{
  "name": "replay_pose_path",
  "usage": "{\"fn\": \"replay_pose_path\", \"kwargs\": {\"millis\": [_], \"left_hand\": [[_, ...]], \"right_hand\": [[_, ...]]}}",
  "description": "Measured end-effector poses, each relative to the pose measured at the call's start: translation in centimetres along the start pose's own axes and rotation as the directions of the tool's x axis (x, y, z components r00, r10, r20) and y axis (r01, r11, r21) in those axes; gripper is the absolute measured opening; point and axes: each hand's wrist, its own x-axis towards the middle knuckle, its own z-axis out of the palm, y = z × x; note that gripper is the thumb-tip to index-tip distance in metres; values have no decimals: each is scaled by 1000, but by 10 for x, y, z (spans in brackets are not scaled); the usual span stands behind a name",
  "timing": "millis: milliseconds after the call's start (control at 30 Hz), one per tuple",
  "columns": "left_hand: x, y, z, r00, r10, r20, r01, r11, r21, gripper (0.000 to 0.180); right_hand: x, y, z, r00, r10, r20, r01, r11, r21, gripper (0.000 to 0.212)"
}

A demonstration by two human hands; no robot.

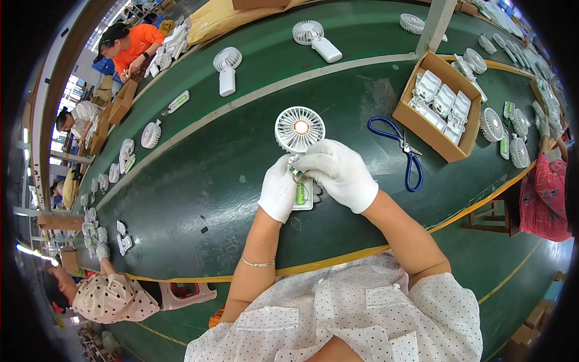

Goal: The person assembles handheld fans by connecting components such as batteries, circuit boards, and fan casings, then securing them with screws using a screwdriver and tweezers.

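Green workbench [199, 181]; white handheld fan [300, 127] held in front of you, over the surface.
Your left hand [278, 190] wraps the open handle, its fingertips curled round the far side; your right hand [339, 175] pinches thumb and fingers at a small green circuit board [297, 173], exact grip partly hidden. A green battery [300, 194] sits in the handle. Blue-handled scissors [404, 145] and a cardboard box [422, 134] lie to your right.

Green floor [467, 256]; yellow line [509, 273]; bright tube light [36, 252]

Left hand [278, 192] beside right hand [339, 172]
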Motion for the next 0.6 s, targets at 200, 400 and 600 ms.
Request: {"fn": "replay_pose_path", "kwargs": {"millis": [200, 400, 600], "left_hand": [[-3, 5, 3, 994, -104, 24, 104, 994, -27, 25], [-2, 5, 0, 989, -141, 46, 142, 990, -26, 24], [0, 4, 1, 992, -124, 40, 125, 992, -35, 25]], "right_hand": [[1, -2, 3, 1000, 0, 23, 2, 999, -48, 27], [3, -4, -3, 996, 1, 88, 10, 992, -123, 30], [-2, -5, 1, 993, 104, 47, -99, 991, -89, 28]]}}
